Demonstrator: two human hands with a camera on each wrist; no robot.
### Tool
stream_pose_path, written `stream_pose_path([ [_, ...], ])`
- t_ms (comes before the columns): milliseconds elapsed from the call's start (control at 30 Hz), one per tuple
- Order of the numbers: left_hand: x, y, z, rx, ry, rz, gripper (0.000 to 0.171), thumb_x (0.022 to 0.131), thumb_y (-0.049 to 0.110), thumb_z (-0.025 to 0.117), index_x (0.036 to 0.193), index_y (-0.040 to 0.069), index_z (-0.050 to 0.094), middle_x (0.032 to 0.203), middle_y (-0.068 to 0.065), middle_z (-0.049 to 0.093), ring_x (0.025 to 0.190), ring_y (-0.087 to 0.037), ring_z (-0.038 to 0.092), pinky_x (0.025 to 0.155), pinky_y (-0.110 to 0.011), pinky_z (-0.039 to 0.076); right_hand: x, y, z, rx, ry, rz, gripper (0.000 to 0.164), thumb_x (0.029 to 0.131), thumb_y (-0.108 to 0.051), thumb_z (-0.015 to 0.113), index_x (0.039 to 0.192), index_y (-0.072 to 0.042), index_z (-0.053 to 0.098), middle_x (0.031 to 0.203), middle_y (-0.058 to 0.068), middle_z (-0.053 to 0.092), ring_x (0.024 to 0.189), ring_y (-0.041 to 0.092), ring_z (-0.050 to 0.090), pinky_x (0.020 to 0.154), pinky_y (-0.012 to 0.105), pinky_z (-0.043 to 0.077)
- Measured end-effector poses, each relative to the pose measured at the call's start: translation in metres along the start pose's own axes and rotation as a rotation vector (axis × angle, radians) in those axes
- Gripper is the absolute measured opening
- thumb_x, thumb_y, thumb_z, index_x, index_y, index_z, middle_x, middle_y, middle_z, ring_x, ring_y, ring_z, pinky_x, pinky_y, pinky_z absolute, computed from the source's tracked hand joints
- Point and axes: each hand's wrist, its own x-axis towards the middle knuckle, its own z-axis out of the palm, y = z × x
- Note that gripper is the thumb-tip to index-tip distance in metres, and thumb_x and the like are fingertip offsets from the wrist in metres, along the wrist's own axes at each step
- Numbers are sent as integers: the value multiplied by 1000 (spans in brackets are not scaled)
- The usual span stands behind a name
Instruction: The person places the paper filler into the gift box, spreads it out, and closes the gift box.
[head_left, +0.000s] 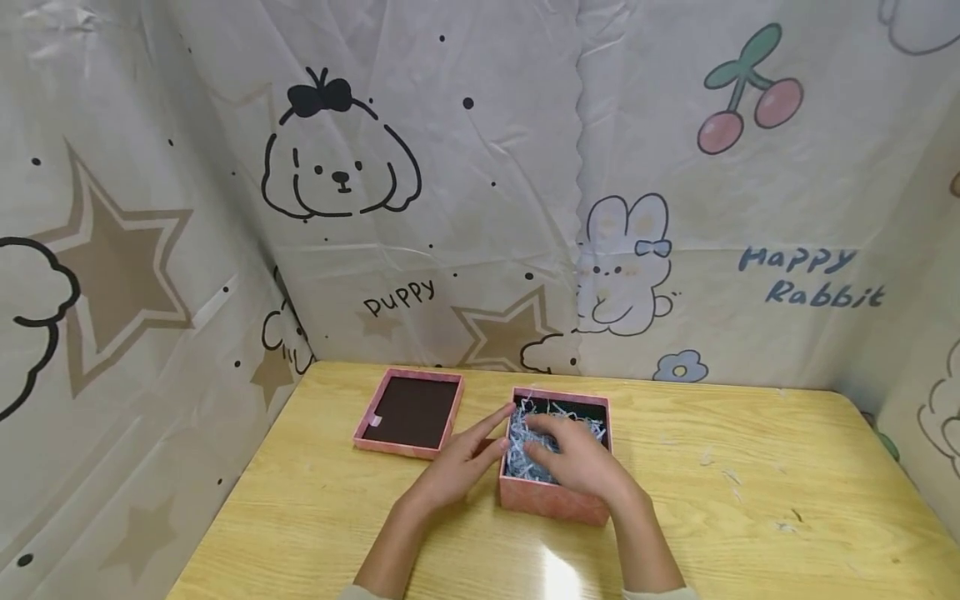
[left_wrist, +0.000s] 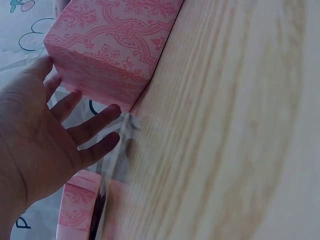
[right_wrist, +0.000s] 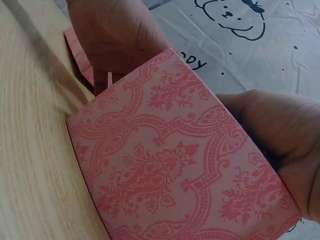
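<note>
A pink patterned box [head_left: 551, 500] stands on the table, filled with blue-white shredded paper [head_left: 523, 468]. My right hand [head_left: 583, 460] reaches over the front right of the box, its loosely bent fingers down at the paper; in the right wrist view the box side [right_wrist: 165, 150] hides the fingertips. Against the box's left side rests my left hand [head_left: 453, 468], fingers spread and nothing held. The left wrist view shows that palm [left_wrist: 40, 140] with some fingertips at the box wall [left_wrist: 115, 40]. Left of the box lies its lid [head_left: 408, 412], dark inside facing up.
Small paper scraps [head_left: 731, 477] are scattered on the wooden table [head_left: 750, 517] to the right. A printed cloth [head_left: 480, 167] hangs behind the table and along both sides. The lid has a small pale tab [head_left: 375, 421] on its inside.
</note>
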Motion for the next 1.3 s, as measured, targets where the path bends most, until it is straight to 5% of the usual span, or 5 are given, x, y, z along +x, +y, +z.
stream_pose_path([
  [300, 3, 5, -1, 32, 15, 11, 55, 111, 49, 51, 163, 47, 36, 165, 7, 43, 142, -27, 53, 116, -57, 44, 0, -4, -1, -95, 9, 70, 33, 100, -16, 71, 127, 3, 72, 126, 19, 73, 121, 40, 67, 105, 59, 53],
  [633, 3, 2, 0, 24, 4, -1, 56, 110, 51, 52, 164, 45, 36, 162, 8, 46, 137, -22, 57, 114, -53, 46, -8, -8, -20, 26, 113, 38, 30, 104, -19, 69, 130, -4, 71, 118, 7, 75, 110, 26, 71, 96, 52, 57],
  [933, 1, 2, -2, 14, 2, -8, 57, 110, 51, 52, 164, 47, 35, 165, 9, 41, 145, -23, 50, 118, -53, 42, -17, -12, -42, 184, 209, 24, 32, 106, -14, 65, 135, -2, 67, 125, 14, 73, 116, 26, 70, 100, 45, 58],
  [1100, -1, 0, -2, 17, 3, -12, 56, 110, 51, 51, 164, 48, 34, 165, 11, 41, 146, -21, 49, 119, -53, 42, -6, -8, -30, 380, 146, -16, 33, 109, -15, 61, 140, -2, 65, 136, 18, 68, 126, 30, 66, 105, 37, 55],
  [1300, -1, 1, 0, -17, 2, 13, 55, 112, 40, 53, 164, 43, 36, 166, 8, 41, 146, -26, 50, 118, -56, 42, 5, -5, -11, 452, 50, -7, 39, 110, -14, 59, 146, -1, 59, 145, 18, 62, 135, 34, 60, 113, 50, 48],
])
